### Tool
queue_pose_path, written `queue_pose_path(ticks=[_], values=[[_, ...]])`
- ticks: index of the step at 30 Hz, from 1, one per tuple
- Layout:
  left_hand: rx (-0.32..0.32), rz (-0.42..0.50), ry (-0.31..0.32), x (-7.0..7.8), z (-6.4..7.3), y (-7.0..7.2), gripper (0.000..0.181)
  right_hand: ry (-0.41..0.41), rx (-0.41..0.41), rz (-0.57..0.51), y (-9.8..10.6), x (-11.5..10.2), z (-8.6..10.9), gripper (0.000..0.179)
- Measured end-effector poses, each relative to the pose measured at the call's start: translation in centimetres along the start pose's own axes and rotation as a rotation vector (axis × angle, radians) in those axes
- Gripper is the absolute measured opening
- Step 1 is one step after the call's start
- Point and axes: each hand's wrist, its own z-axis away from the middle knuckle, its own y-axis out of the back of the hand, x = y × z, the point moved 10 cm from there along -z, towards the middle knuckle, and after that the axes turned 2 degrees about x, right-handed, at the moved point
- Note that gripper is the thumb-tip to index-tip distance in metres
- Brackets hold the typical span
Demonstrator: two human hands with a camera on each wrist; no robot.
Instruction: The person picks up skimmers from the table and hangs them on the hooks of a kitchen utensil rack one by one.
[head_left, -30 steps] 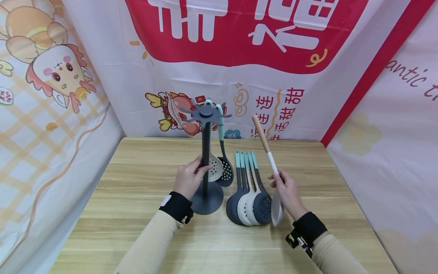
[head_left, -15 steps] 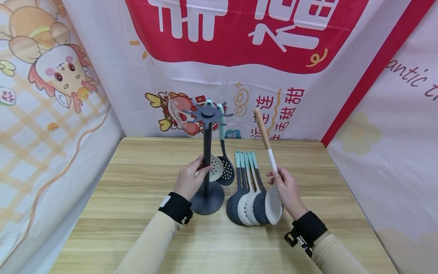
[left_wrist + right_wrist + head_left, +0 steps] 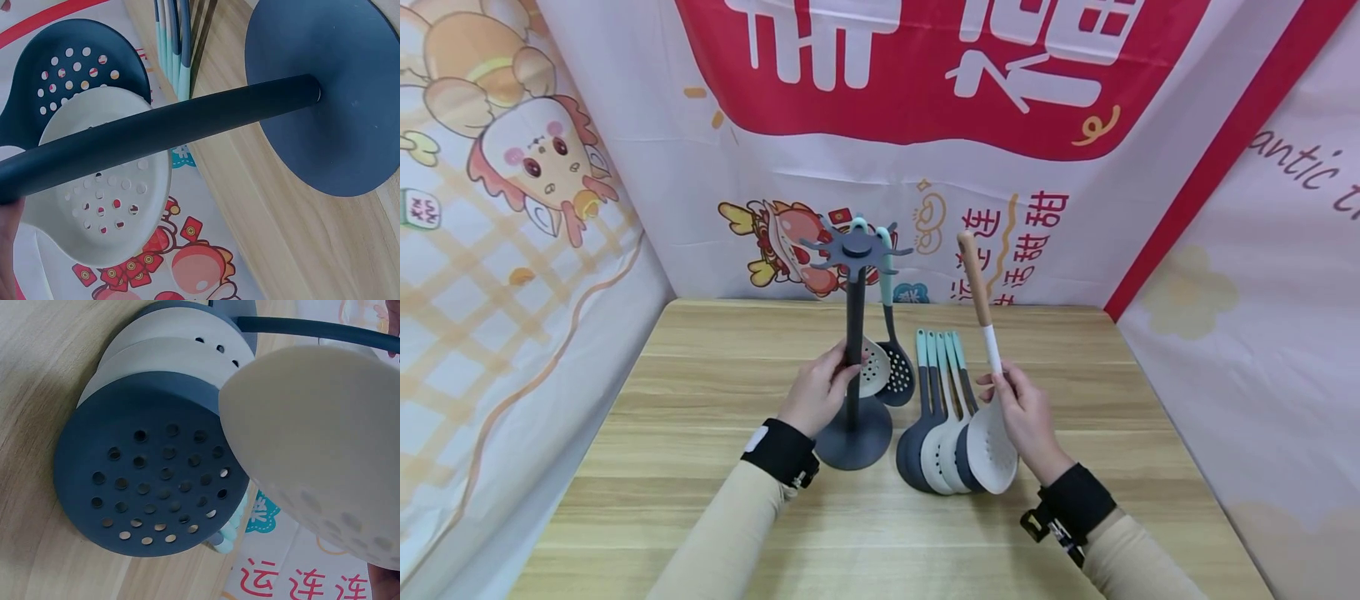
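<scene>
My left hand [image 3: 816, 392] grips the dark pole of a utensil stand [image 3: 854, 321], thumb across its front. From the hooked top hang a white skimmer [image 3: 112, 187] and a dark skimmer [image 3: 898, 382], both with mint handles. To the right, my right hand [image 3: 1028, 417] holds another white skimmer [image 3: 991, 450] at its white neck, below a wood-coloured handle that points up. Its holed bowl hangs low and overlaps the row of utensils in the head view. Close up in the right wrist view, this bowl fills the right side.
Several dark and white mint-handled utensils [image 3: 928, 450] lie overlapping on the wooden table [image 3: 722, 367], between the stand and my right hand. The nearest is a dark skimmer [image 3: 156, 481]. Printed cloth [image 3: 1037, 250] rises behind the table and along both sides.
The white skimmer in my right hand has turned from edge-on until its bowl faces the head camera, shifting slightly left. Its handle end has risen. My left hand and the stand barely move.
</scene>
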Motion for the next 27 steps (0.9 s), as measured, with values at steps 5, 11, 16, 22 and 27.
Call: queue_pose_path(ticks=[5,11,16,22,27], values=[[0.032,-0.030,-0.012,0.2,0.1,0.2,0.025,-0.010,-0.011,-0.012,0.0,-0.5,0.2,0.031],[0.062,-0.022,-0.033,0.4,0.1,0.3,0.028,0.010,-0.008,-0.034,0.2,-1.5,0.3,0.032],[0.082,-0.014,-0.055,0.5,0.1,0.2,0.029,0.052,0.005,-0.047,0.2,-2.7,0.5,0.031],[0.119,-0.034,-0.073,0.8,0.2,0.3,0.032,0.103,0.012,-0.050,0.1,-4.0,0.7,0.029],[0.137,-0.022,-0.062,0.9,0.2,0.2,0.034,0.137,0.003,-0.072,-0.2,-4.8,1.0,0.029]])
